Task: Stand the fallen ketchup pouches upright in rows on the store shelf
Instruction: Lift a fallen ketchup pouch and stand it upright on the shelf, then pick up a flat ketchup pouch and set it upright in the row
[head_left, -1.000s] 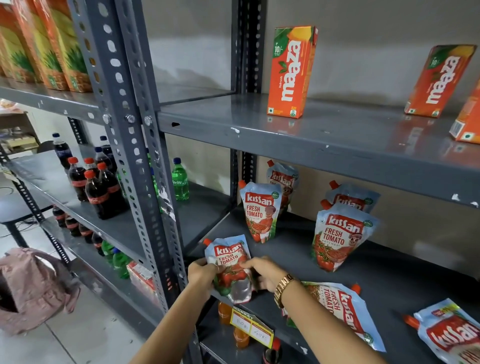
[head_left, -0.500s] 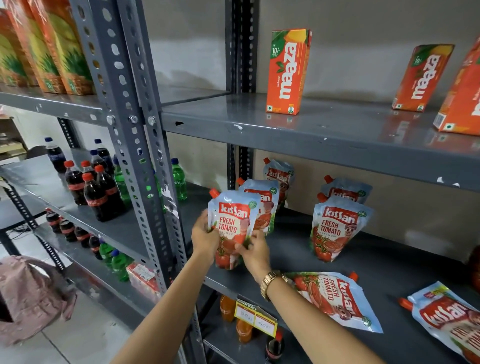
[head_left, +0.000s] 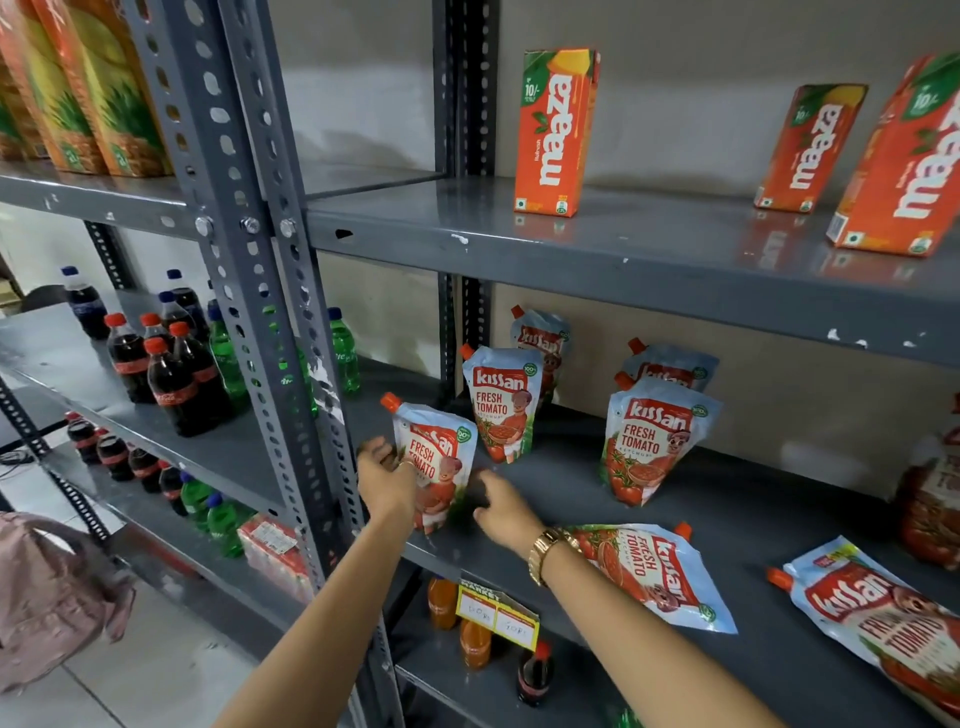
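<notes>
Grey metal shelf (head_left: 727, 499): front ketchup pouch (head_left: 439, 467) upright, left hand (head_left: 387, 480) loose-fingered at its left edge, right hand (head_left: 501, 506) spread-fingered just beside its right.

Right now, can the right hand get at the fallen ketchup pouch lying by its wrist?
Probably yes. The right hand is open and holds nothing; the fallen ketchup pouch lies flat on the shelf right beside its wrist, with nothing stacked on it or between them.

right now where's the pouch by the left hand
Head view, left of centre: the pouch stands at the shelf's front left, by the post and left hand, a second pouch behind it.
</notes>
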